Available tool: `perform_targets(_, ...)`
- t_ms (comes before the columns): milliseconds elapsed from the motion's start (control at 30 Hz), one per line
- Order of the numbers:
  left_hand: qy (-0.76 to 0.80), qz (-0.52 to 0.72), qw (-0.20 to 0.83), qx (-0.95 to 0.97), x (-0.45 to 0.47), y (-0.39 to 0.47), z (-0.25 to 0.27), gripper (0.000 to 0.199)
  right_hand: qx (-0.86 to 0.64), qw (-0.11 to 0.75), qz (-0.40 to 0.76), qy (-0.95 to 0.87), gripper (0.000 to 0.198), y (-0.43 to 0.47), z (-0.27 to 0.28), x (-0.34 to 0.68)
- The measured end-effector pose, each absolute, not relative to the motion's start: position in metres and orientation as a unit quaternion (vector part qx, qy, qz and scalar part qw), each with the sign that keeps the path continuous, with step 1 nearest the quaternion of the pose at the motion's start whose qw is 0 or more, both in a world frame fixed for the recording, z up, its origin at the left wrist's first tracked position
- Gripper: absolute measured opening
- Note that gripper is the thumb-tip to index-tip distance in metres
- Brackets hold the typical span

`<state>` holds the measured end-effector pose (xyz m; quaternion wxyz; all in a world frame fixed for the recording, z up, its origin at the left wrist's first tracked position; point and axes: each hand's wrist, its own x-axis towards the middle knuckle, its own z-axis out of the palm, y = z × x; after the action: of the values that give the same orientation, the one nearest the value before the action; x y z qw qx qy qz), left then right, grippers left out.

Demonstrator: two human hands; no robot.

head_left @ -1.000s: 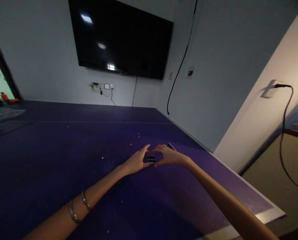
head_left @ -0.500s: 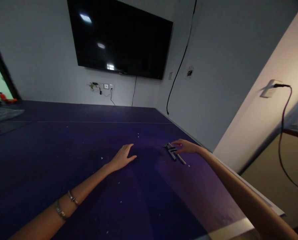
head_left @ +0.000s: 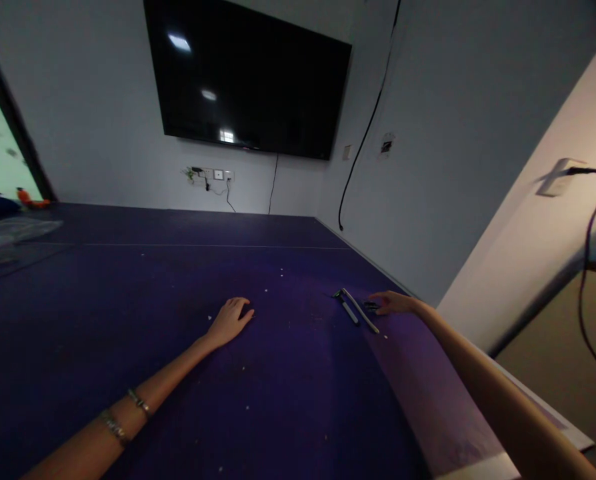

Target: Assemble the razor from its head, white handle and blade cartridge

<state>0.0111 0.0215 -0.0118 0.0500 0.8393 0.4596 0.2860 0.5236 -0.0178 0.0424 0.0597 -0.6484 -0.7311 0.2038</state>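
Observation:
My left hand [head_left: 229, 323] rests on the purple table top with its fingers loosely bent and apart, and nothing in it. At the right, my right hand [head_left: 392, 303] has thumb and fingers closed round a small dark object [head_left: 371, 307] low over the table. Its kind is too small to make out. Just left of that hand lies a thin pale strip [head_left: 362, 312], slightly bent. Beside the strip is a slim grey-and-black tool [head_left: 349, 311] with a dark end pointing away from me; its kind is unclear.
The purple table top [head_left: 288, 373] carries several tiny white bits. Crumpled clear plastic [head_left: 18, 230] and an orange object [head_left: 31, 199] lie at the far left. A black cable [head_left: 363, 143] hangs by the right wall, and a large TV [head_left: 253, 80] hangs ahead.
My right hand has moved right, taking the small dark object off the strip and the grey-and-black tool. My left hand has drawn back left, its fingers more bent. The view has shifted slightly.

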Motion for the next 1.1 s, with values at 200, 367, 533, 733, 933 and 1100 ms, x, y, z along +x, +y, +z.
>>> perform_targets(200,0.457,0.286,0.041,0.841,0.01,0.023,-0.015,0.03,-0.663,0.027,0.234,-0.71,0.073,-0.009,0.036,0.523)
perform_targets(367,0.46,0.276,0.027,0.844,0.011,0.021,-0.014,0.029,-0.679,0.02,0.274,-0.681,0.074,-0.007,0.033,0.516)
perform_targets(533,0.458,0.273,0.025,0.846,0.012,0.02,-0.013,0.029,-0.684,0.031,0.274,-0.676,0.075,-0.01,0.036,0.511)
perform_targets(733,0.46,0.276,0.03,0.843,0.012,0.019,-0.012,0.029,-0.729,0.022,0.28,-0.624,0.083,-0.014,0.051,0.498)
perform_targets(933,0.455,0.302,0.063,0.835,0.013,0.02,-0.012,0.023,-0.667,0.058,0.197,-0.716,0.063,-0.005,0.065,0.443)
perform_targets(1100,0.451,0.319,0.078,0.83,0.0,0.016,-0.01,0.022,-0.58,0.139,0.086,-0.798,0.051,0.004,0.062,0.399)
